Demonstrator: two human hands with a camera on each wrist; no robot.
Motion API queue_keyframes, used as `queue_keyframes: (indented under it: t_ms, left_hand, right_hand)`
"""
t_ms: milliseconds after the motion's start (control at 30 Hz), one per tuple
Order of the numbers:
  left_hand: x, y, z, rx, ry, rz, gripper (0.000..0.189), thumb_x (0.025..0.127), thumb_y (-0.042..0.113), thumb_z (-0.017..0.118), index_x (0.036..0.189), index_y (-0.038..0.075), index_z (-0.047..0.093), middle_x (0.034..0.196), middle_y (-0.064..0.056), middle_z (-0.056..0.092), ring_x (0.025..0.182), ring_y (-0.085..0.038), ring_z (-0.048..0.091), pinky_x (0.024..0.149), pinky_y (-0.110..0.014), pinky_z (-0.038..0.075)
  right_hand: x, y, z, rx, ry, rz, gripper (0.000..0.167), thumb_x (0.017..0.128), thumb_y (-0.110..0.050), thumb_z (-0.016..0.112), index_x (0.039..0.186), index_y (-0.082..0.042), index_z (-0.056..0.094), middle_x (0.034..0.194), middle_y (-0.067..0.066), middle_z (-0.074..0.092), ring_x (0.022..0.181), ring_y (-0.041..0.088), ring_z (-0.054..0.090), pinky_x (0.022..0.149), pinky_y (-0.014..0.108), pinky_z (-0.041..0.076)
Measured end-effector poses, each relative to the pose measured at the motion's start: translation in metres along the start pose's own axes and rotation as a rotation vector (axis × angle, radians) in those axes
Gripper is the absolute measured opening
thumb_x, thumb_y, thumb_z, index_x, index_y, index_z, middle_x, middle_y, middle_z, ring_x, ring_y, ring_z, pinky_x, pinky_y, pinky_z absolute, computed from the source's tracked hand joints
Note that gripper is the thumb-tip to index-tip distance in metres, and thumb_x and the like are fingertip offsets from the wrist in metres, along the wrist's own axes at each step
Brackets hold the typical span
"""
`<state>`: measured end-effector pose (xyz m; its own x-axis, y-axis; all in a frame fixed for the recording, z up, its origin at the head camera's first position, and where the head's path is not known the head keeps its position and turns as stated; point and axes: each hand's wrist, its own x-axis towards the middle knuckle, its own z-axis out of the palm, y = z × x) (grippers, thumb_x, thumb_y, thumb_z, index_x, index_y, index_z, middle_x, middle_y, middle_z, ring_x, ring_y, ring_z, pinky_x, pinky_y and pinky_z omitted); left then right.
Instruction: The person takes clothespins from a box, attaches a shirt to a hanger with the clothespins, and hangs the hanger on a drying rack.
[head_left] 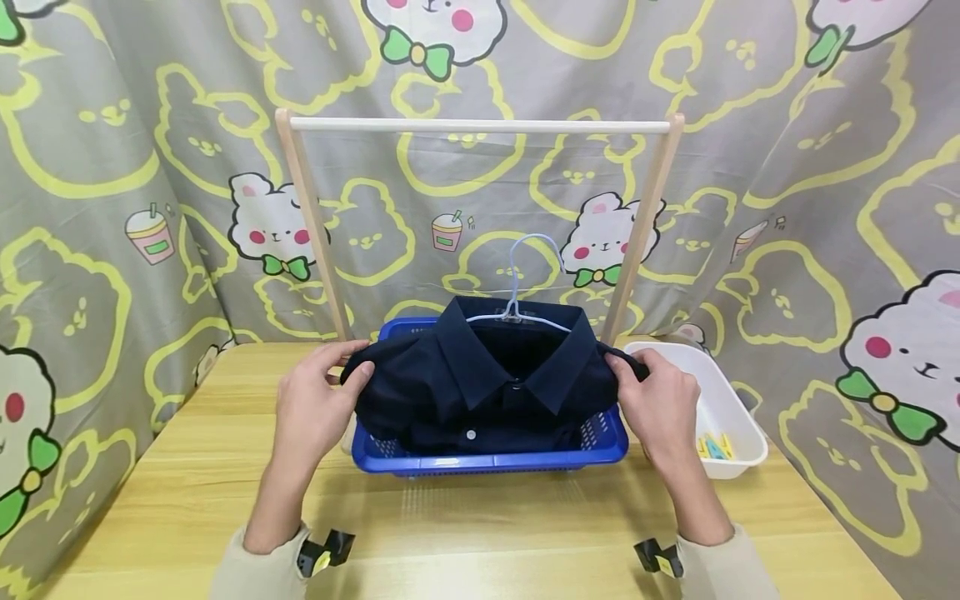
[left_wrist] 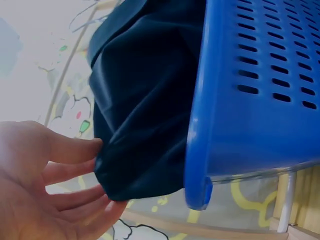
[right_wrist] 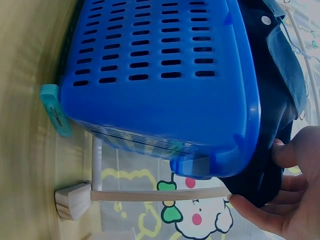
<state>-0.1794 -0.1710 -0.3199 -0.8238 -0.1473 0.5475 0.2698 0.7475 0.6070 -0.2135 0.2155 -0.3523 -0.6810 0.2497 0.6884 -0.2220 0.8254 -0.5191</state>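
Observation:
A dark navy collared shirt [head_left: 420, 383] lies bunched in a blue perforated basket [head_left: 487, 461], its collar spread toward me and a white button showing. Inside the collar sits a pale wire hanger [head_left: 513, 283], its hook standing up above the shirt. My left hand [head_left: 315, 400] pinches the shirt's left shoulder between thumb and fingers, just past the basket rim. The right shoulder is pinched the same way by my right hand [head_left: 662, 408]. Both wrist views show thumb and fingertips on the dark cloth; the shirt's lower part is hidden inside the basket.
Behind the basket stands a wooden rack with a white crossbar [head_left: 480, 126]. At the right, a white tub [head_left: 731, 408] holds several yellow and blue clothespins [head_left: 715, 447]. A teal clothespin [right_wrist: 55, 110] lies by the basket's base. A patterned curtain [head_left: 480, 200] surrounds the wooden table [head_left: 225, 467].

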Motion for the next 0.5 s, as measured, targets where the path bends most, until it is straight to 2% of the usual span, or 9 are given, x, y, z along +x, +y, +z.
queue_keyframes:
  t_ms: [133,300,433,500]
  left_hand:
    - [-0.0005,-0.0004,0.0023,0.012,-0.010,0.010,0.027,0.095,0.017,0.072,0.121,0.013,0.074,0.111,-0.013,0.075,0.100,-0.032,0.073,0.081,-0.049,0.056]
    - [-0.0009,-0.0006,0.0046,0.083,-0.006,0.056,0.019,0.094,0.015,0.073,0.112,0.010,0.078,0.109,-0.014,0.075,0.098,-0.036,0.071,0.082,-0.053,0.051]
    - [-0.0016,0.0002,0.0057,0.137,0.049,0.087,0.021,0.090,0.015,0.077,0.109,0.009,0.079,0.115,-0.015,0.071,0.076,-0.035,0.068,0.069,-0.049,0.049]
    - [-0.0017,0.0015,0.0053,0.140,0.068,0.096,0.022,0.087,0.015,0.080,0.108,0.008,0.079,0.117,-0.015,0.070,0.070,-0.032,0.066,0.066,-0.047,0.048]
  right_hand:
    - [0.0003,-0.0020,-0.0021,0.001,0.001,0.010,0.025,0.090,-0.028,0.077,0.085,-0.003,0.073,0.079,0.018,0.074,0.075,0.044,0.066,0.067,0.051,0.044]
    - [0.0010,-0.0057,-0.0041,0.016,-0.007,0.034,0.027,0.091,-0.030,0.077,0.088,-0.003,0.075,0.083,0.018,0.075,0.078,0.043,0.066,0.071,0.051,0.043]
    - [0.0022,-0.0083,-0.0051,0.020,-0.014,0.034,0.029,0.090,-0.031,0.077,0.088,-0.002,0.075,0.083,0.018,0.075,0.079,0.042,0.066,0.072,0.050,0.043]
    - [0.0027,-0.0089,-0.0052,0.020,-0.015,0.032,0.029,0.090,-0.031,0.078,0.088,-0.002,0.074,0.083,0.018,0.075,0.078,0.041,0.066,0.072,0.050,0.043]
